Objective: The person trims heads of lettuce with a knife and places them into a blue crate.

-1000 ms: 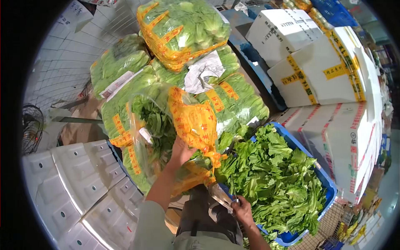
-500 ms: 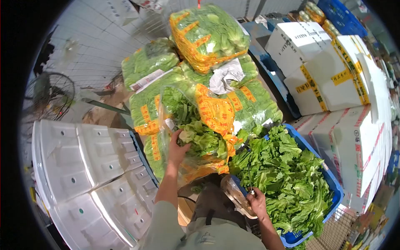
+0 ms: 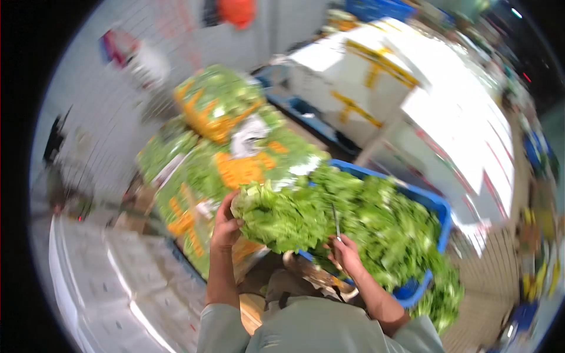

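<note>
My left hand point(image 3: 225, 225) is wrapped around the base of a leafy green lettuce point(image 3: 279, 216), held up in front of my body. My right hand point(image 3: 345, 256) grips a knife point(image 3: 336, 222) with a thin blade pointing up and away from me. The lettuce leaves reach close to the knife. Just beyond my right hand stands a blue crate point(image 3: 442, 215) heaped with loose green leaves point(image 3: 394, 235). Past my left hand lie plastic bags of lettuce point(image 3: 197, 159) with orange printing. The picture is blurred by motion.
One more lettuce bag point(image 3: 220, 100) sits on top of the pile. White foam boxes point(image 3: 353, 88) are stacked at the back right, more white foam boxes point(image 3: 118, 276) at the left. Some leaves point(image 3: 441, 300) hang beyond the crate's near right corner.
My left hand has lifted the lettuce out of the open bag and brought it right, towards the knife. The view has turned to the right. My right hand still holds the knife.
</note>
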`<state>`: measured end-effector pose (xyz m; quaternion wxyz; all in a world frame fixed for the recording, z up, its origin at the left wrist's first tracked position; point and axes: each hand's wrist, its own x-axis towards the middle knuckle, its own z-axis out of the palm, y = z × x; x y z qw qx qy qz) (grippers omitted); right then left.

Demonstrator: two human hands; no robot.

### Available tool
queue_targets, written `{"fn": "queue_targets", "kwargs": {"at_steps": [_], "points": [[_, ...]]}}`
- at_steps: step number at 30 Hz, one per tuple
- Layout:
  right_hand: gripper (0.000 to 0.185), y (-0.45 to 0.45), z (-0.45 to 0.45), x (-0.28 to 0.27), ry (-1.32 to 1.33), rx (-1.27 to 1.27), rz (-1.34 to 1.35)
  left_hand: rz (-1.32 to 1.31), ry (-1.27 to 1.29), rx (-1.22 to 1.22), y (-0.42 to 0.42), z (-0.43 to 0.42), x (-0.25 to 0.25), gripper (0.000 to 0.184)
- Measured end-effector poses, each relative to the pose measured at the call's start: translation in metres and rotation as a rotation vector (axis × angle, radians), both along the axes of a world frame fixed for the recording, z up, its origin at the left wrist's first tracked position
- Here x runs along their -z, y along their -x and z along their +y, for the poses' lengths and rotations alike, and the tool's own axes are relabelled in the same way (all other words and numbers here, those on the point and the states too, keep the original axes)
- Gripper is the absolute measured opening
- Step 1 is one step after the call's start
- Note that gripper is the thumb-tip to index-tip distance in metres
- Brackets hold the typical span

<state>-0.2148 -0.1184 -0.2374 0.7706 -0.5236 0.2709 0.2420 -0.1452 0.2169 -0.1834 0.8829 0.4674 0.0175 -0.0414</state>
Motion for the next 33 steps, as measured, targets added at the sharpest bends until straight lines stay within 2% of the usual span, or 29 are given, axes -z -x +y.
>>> {"fn": "queue_targets", "kwargs": {"at_steps": [1, 2, 3, 4, 5, 6, 8, 9, 11, 12, 13, 14, 15, 18, 20, 21, 23, 25, 26, 27, 28, 29, 30, 31, 32, 33], "points": [[0.030, 0.005, -0.014, -0.004, -0.013, 0.061, -0.023, 0.031, 0.082, 0.119, -0.006, -0.036, 0.004, 0.082], [0.032, 0.017, -0.038, 0.033, -0.109, 0.156, -0.010, 0.054, 0.043, 0.237, -0.013, -0.067, 0.017, 0.087], [0.038, 0.028, -0.044, 0.016, -0.305, 0.321, -0.076, 0.097, 0.066, 0.408, -0.019, -0.105, 0.012, 0.089], [0.042, 0.040, -0.063, 0.026, -0.774, 0.382, -0.123, 0.052, 0.046, 0.589, -0.028, -0.138, 0.017, 0.086], [0.044, 0.052, -0.080, 0.027, -1.006, 0.422, -0.184, 0.036, 0.256, 0.693, -0.028, -0.173, 0.004, 0.084], [0.046, 0.065, -0.097, 0.028, -1.245, 0.437, -0.225, 0.044, 0.223, 0.684, -0.028, -0.205, 0.001, 0.085], [0.050, 0.090, -0.115, -0.010, -0.856, 0.600, -0.409, 0.065, 0.284, 0.757, -0.029, -0.249, -0.017, 0.082], [0.047, 0.098, -0.118, -0.034, -0.643, 0.784, -0.317, 0.110, 0.346, 0.772, -0.024, -0.269, -0.021, 0.080], [0.045, 0.113, -0.127, -0.058, -0.282, 0.728, -0.513, 0.146, 0.386, 0.833, -0.011, -0.294, -0.019, 0.069], [0.044, 0.116, -0.126, -0.069, -0.180, 0.787, -0.488, 0.361, 0.386, 0.846, -0.005, -0.300, 0.003, 0.068], [0.044, 0.121, -0.127, -0.069, 0.066, 0.746, -0.495, 0.566, 0.381, 0.849, 0.001, -0.307, 0.022, 0.068], [0.045, 0.126, -0.128, -0.065, 0.310, 0.699, -0.486, 0.620, 0.392, 0.892, 0.008, -0.311, 0.025, 0.070], [0.046, 0.129, -0.131, -0.050, 0.455, 0.666, -0.505, 0.616, 0.429, 0.907, 0.016, -0.314, 0.036, 0.069], [0.042, 0.137, -0.103, -0.055, 0.864, 0.549, -0.376, 0.770, 0.376, 1.026, 0.022, -0.310, 0.061, 0.070], [0.040, 0.148, -0.089, -0.046, 0.766, 0.575, -0.335, 0.706, 0.272, 0.996, 0.026, -0.311, 0.051, 0.076], [0.039, 0.153, -0.086, -0.044, 0.766, 0.570, -0.331, 0.703, 0.359, 1.033, 0.018, -0.322, 0.078, 0.078], [0.039, 0.157, -0.086, -0.055, 0.781, 0.519, -0.354, 0.623, 0.366, 1.138, 0.018, -0.326, 0.054, 0.082], [0.038, 0.164, -0.105, -0.049, 0.719, 0.423, -0.434, 0.654, 0.417, 1.154, 0.015, -0.330, 0.052, 0.066], [0.034, 0.165, -0.113, -0.046, 0.526, 0.460, -0.396, 0.644, 0.408, 1.154, 0.009, -0.332, 0.065, 0.059], [0.030, 0.168, -0.129, -0.044, 0.535, 0.399, -0.357, 0.597, 0.382, 1.087, 0.005, -0.330, 0.077, 0.050], [0.029, 0.166, -0.142, -0.062, 0.477, 0.366, -0.190, 0.553, 0.305, 1.028, 0.003, -0.329, 0.084, 0.051], [0.030, 0.164, -0.156, -0.062, 0.545, 0.397, -0.249, 0.513, 0.226, 0.976, 0.004, -0.327, 0.083, 0.051], [0.030, 0.162, -0.171, -0.035, 0.433, 0.529, -0.445, 0.538, 0.190, 0.935, 0.006, -0.327, 0.082, 0.051], [0.030, 0.153, -0.175, -0.045, 0.437, 0.638, -0.439, 0.556, 0.207, 0.990, 0.011, -0.328, 0.062, 0.051], [0.030, 0.145, -0.176, -0.062, 0.294, 0.646, -0.417, 0.581, 0.222, 1.053, 0.017, -0.331, 0.043, 0.051], [0.033, 0.136, -0.177, -0.057, 0.252, 0.663, -0.461, 0.485, 0.117, 1.103, 0.018, -0.334, 0.042, 0.054]]}}
